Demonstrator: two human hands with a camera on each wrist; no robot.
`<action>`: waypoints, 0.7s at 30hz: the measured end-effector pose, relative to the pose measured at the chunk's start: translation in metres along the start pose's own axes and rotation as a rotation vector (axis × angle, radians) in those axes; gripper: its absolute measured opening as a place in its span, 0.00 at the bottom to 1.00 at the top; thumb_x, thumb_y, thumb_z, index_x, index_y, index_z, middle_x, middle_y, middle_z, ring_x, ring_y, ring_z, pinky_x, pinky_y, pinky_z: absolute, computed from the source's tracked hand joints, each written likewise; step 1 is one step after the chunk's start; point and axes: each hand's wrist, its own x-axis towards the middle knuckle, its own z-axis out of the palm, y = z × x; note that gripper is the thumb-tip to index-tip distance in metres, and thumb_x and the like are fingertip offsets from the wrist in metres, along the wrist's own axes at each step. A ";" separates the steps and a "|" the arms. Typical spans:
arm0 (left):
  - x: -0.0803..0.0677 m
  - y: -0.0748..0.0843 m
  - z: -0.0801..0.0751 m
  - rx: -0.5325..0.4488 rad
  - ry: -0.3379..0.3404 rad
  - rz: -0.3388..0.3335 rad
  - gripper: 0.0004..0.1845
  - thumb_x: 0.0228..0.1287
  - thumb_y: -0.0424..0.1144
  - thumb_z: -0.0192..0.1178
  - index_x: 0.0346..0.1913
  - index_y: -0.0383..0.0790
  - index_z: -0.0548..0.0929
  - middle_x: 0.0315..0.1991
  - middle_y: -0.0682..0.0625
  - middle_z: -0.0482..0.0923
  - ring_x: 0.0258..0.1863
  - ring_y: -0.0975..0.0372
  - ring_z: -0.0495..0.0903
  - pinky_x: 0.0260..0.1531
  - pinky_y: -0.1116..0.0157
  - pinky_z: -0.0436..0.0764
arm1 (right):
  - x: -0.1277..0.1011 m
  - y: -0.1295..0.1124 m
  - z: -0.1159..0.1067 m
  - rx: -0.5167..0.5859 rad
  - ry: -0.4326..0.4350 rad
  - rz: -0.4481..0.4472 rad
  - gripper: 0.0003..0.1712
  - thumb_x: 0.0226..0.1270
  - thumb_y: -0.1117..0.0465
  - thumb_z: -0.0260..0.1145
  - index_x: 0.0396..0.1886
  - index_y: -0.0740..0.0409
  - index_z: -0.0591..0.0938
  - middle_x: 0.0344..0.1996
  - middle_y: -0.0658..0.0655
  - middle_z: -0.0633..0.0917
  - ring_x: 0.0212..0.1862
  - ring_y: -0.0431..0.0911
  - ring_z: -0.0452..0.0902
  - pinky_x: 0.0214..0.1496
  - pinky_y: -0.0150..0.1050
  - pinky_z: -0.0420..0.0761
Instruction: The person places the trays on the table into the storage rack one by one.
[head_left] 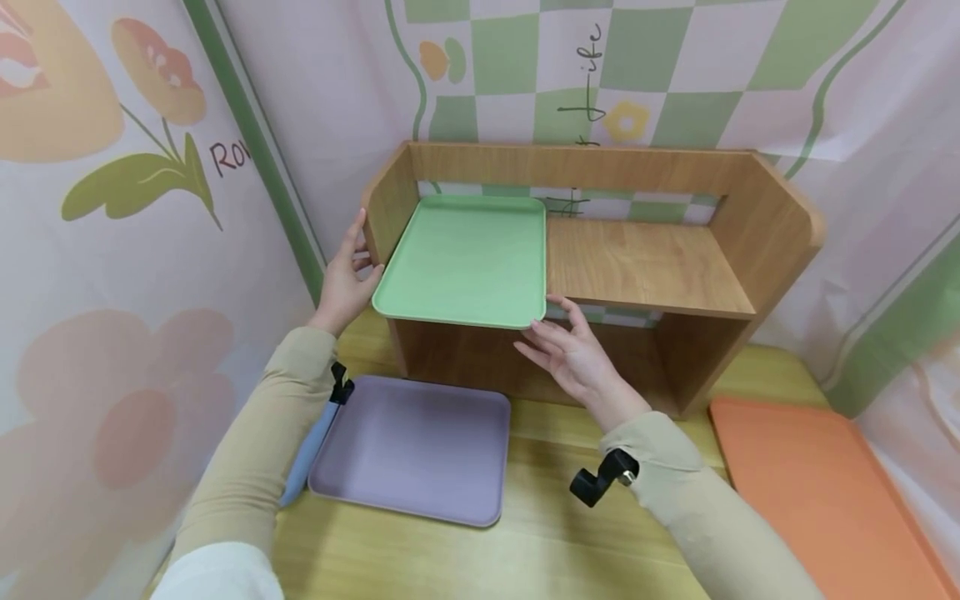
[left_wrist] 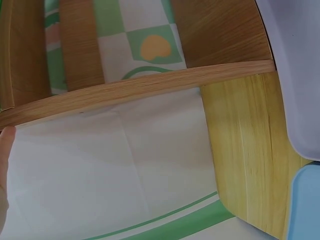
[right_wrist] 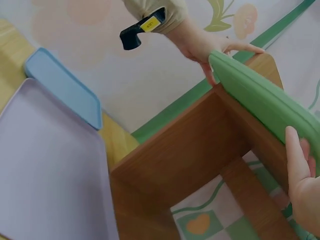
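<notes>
A light green tray (head_left: 465, 258) lies on the left half of the upper board of a small wooden shelf (head_left: 645, 262), its front edge reaching past the board. My left hand (head_left: 343, 283) rests at the shelf's left side panel, fingers stretched along it and thumb by the tray's front left corner. At the front right corner, my right hand (head_left: 573, 354) touches the tray with fairly straight fingers. In the right wrist view, the green tray (right_wrist: 265, 95) is seen from below, between both hands. Only a finger (left_wrist: 4, 155) of the left hand shows in the left wrist view.
A purple tray (head_left: 412, 450) lies on the wooden table (head_left: 555, 542) in front of the shelf. Beside its left edge is a blue tray (head_left: 306, 458), partly hidden by the left sleeve. An orange tray (head_left: 817, 492) lies at the right. Printed cloth hangs behind and at both sides.
</notes>
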 end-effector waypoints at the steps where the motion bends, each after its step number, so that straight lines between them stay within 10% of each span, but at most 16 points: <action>1: 0.000 0.000 0.000 0.002 -0.001 -0.002 0.46 0.64 0.25 0.55 0.75 0.62 0.45 0.56 0.32 0.68 0.54 0.43 0.75 0.57 0.51 0.76 | -0.001 0.001 -0.003 -0.001 0.003 0.005 0.25 0.70 0.70 0.54 0.58 0.42 0.61 0.34 0.50 0.76 0.36 0.40 0.77 0.51 0.39 0.83; 12: 0.000 0.000 -0.001 0.008 0.006 -0.003 0.46 0.64 0.25 0.55 0.75 0.61 0.45 0.55 0.32 0.68 0.55 0.43 0.75 0.58 0.51 0.76 | -0.019 0.016 -0.044 -0.057 -0.046 0.040 0.20 0.71 0.69 0.51 0.56 0.45 0.61 0.34 0.47 0.77 0.36 0.38 0.76 0.51 0.36 0.82; 21: 0.000 -0.001 0.000 -0.016 0.000 0.008 0.45 0.64 0.24 0.54 0.76 0.57 0.45 0.55 0.31 0.67 0.55 0.42 0.75 0.57 0.50 0.76 | -0.049 0.031 -0.113 0.101 -0.302 -0.010 0.18 0.75 0.70 0.44 0.58 0.50 0.67 0.40 0.50 0.82 0.42 0.39 0.79 0.57 0.40 0.80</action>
